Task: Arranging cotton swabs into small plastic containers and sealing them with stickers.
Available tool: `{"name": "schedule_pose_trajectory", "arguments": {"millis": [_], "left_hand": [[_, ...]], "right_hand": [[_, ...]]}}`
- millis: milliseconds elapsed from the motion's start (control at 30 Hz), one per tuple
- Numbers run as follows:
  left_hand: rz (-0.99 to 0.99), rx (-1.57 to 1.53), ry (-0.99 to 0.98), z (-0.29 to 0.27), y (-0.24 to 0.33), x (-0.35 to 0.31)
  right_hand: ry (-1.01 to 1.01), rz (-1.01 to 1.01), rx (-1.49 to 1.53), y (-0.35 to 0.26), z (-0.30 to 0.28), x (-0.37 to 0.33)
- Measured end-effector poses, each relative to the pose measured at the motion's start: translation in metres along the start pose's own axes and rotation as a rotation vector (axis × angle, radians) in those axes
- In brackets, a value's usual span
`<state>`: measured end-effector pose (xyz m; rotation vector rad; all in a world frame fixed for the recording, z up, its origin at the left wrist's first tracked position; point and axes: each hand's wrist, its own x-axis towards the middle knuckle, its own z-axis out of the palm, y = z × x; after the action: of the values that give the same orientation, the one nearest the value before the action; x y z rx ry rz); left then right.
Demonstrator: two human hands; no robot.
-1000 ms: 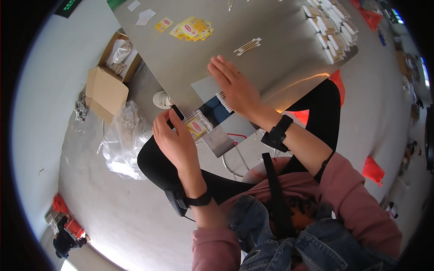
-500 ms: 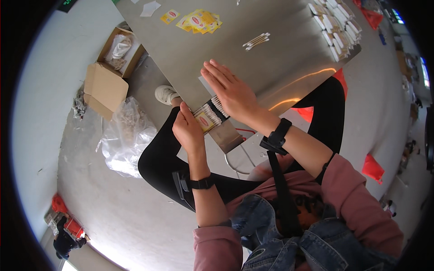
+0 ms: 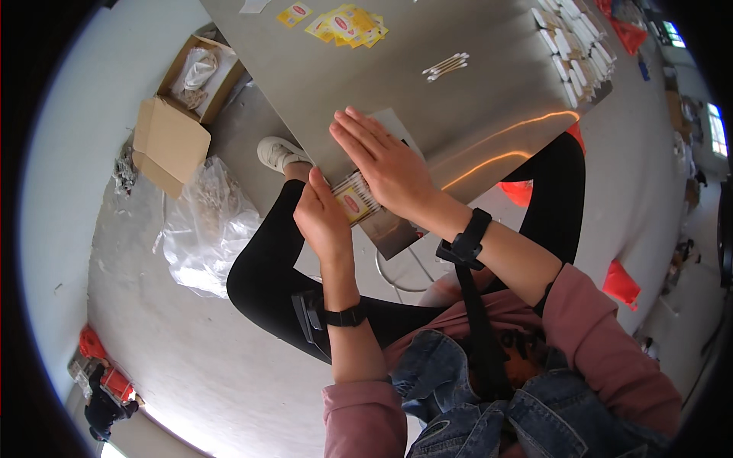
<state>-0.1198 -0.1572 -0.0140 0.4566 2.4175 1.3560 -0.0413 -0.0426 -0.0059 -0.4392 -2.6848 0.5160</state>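
Observation:
At the table's near corner, a row of cotton swabs (image 3: pixel 366 187) with a yellow printed card (image 3: pixel 352 204) on it lies between my two hands. My left hand (image 3: pixel 321 217) is closed along the left side of the swabs, thumb pointing up the table; its other fingers are mostly hidden. With fingers straight and together, my right hand (image 3: pixel 388 164) leans palm inward over the right side of the swabs, covering part of them. From behind my right hand a white card (image 3: pixel 395 126) with a dark patch shows on the metal table (image 3: pixel 305 84).
Yellow cards (image 3: pixel 347 27) lie in a pile at the far side, with several loose swabs (image 3: pixel 446 67) right of them. White packs (image 3: pixel 574 49) are stacked at the right edge. An open carton (image 3: pixel 172 145) and a clear plastic bag (image 3: pixel 210 229) are on the floor at left.
My right hand has come closer to my left hand, now covering the dark strip and second row of swabs seen earlier. More of the white card shows behind it. The view has shifted slightly.

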Motion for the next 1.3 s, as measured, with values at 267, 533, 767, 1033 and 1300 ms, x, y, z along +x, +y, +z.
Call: {"name": "schedule_pose_trajectory", "arguments": {"millis": [267, 533, 767, 1033, 1300], "left_hand": [[-0.012, 0.158, 0.044, 0.000, 0.011, -0.003], [0.017, 0.313, 0.030, -0.002, 0.013, -0.002], [0.113, 0.162, 0.027, 0.000, 0.014, -0.006], [-0.018, 0.409, 0.014, -0.017, 0.005, 0.000], [0.456, 0.420, -0.273, -0.047, 0.024, -0.017]], "right_hand": [[-0.003, 0.039, 0.058, -0.003, 0.001, 0.000], [0.055, 0.119, 0.252, -0.019, 0.005, 0.004], [0.099, 0.128, 0.499, -0.043, 0.016, 0.005], [0.327, 0.507, 1.454, -0.027, 0.001, 0.000], [0.195, 0.500, 1.365, -0.030, -0.010, -0.017]]}}
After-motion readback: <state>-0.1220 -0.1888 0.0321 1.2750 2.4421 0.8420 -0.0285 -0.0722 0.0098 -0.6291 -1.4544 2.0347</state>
